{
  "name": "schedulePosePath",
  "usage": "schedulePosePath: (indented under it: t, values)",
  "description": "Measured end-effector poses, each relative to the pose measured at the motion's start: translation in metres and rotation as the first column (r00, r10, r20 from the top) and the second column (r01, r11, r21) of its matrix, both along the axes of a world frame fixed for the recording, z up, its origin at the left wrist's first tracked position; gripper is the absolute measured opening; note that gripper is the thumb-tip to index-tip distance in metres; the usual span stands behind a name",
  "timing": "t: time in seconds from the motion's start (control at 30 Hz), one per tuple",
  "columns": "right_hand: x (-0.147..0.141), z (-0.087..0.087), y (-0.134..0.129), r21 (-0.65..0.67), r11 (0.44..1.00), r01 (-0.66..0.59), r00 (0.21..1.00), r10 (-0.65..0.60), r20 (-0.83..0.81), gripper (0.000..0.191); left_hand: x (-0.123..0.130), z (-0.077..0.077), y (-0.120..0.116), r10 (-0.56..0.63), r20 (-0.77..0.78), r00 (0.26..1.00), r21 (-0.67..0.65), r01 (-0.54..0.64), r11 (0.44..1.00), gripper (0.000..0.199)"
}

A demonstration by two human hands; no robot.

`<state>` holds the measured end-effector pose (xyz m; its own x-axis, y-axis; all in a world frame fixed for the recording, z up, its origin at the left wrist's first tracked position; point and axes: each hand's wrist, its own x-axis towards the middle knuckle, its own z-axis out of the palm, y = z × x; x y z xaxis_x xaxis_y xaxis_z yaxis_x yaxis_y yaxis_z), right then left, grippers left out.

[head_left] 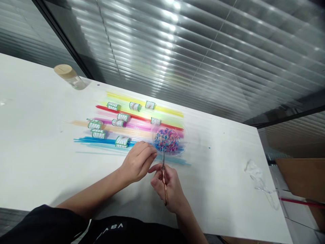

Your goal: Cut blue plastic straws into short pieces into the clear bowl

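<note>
A pair of scissors (164,178) with copper-coloured handles is in my right hand (170,189), its blades pointing away from me over the near rim of a clear round bowl (186,139). In the bowl lies a heap of tiny blue, pink and orange pieces (167,139). My left hand (140,159) is pinched closed just left of the blades, beside the bowl; whatever its fingertips hold is too small to make out. Behind and left of it lie bundles of thin straw-like plastic strips in yellow, red (111,109), purple, peach and blue (87,139), with printed paper labels (122,141) around them.
A jar (69,77) with a beige lid stands at the back left of the white table (223,186). Crumpled clear plastic (255,173) lies near the right edge. Blinds behind glass (162,44) run along the far side. A brown cardboard box (299,178) is beyond the right edge.
</note>
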<state>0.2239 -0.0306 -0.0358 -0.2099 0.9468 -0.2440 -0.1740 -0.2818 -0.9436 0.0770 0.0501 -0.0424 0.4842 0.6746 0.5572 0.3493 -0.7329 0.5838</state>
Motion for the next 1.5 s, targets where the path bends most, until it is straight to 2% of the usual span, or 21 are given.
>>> schedulePosePath:
  t: [0.3, 0.4, 0.5, 0.7, 1.17, 1.5]
  values:
    - [-0.0016, -0.0005, 0.0011, -0.082, 0.996, 0.036, 0.997, -0.031, 0.065, 0.033, 0.0, -0.0008, -0.0013, -0.008, -0.015, 1.0, -0.003, 0.008, 1.0, 0.011]
    - [-0.0013, -0.0015, 0.0001, -0.058, 0.997, 0.055, 0.998, -0.054, 0.012, 0.038, 0.0004, 0.0012, -0.0013, 0.009, -0.013, 1.0, -0.008, -0.009, 1.0, 0.012]
    - [-0.0006, -0.001, -0.0009, -0.02, 0.999, 0.027, 1.0, -0.027, 0.001, 0.04, 0.0009, 0.002, -0.0015, 0.019, -0.012, 1.0, -0.014, -0.019, 1.0, 0.011]
    - [-0.0009, 0.0029, 0.0006, 0.016, 0.999, -0.028, 0.999, 0.028, 0.031, 0.035, 0.0013, -0.0013, -0.0015, -0.033, -0.025, 0.999, -0.011, 0.033, 0.999, 0.009]
    - [-0.0007, 0.0033, 0.0029, -0.011, 1.0, 0.013, 0.989, -0.011, 0.147, 0.027, 0.0033, 0.0001, -0.0004, -0.016, -0.022, 1.0, 0.022, 0.016, 1.0, 0.01]
    - [0.0008, -0.0005, -0.0019, 0.017, 0.995, 0.1, 0.985, -0.101, 0.139, 0.026, 0.0037, 0.0026, -0.0018, 0.044, -0.013, 0.999, 0.044, -0.043, 0.998, 0.01]
